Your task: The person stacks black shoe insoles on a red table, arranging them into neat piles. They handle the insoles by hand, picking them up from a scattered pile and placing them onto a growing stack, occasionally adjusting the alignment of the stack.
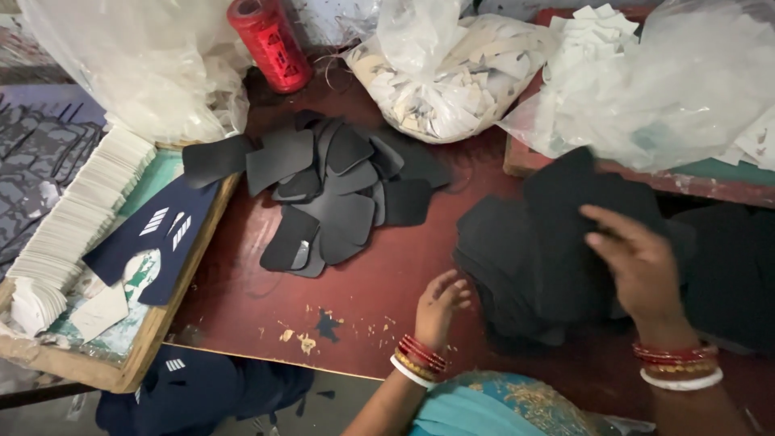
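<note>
My right hand (638, 262) rests on top of a thick pile of black cut fabric pieces (533, 250) on the red table (355, 299), its fingers spread over the top piece. My left hand (442, 303) hovers at the pile's near left edge with its fingers curled and apart, nothing seen in it. Both wrists carry red, gold and white bangles. A second, looser heap of dark grey cut pieces (339, 190) lies fanned out in the middle of the table, apart from both hands.
A red thread spool (270, 42) stands at the back. Clear plastic bags (452, 69) of white cut pieces fill the back and right. At left, a wooden tray (161, 315) bears a stack of white pieces (77, 218) and a navy piece (157, 234).
</note>
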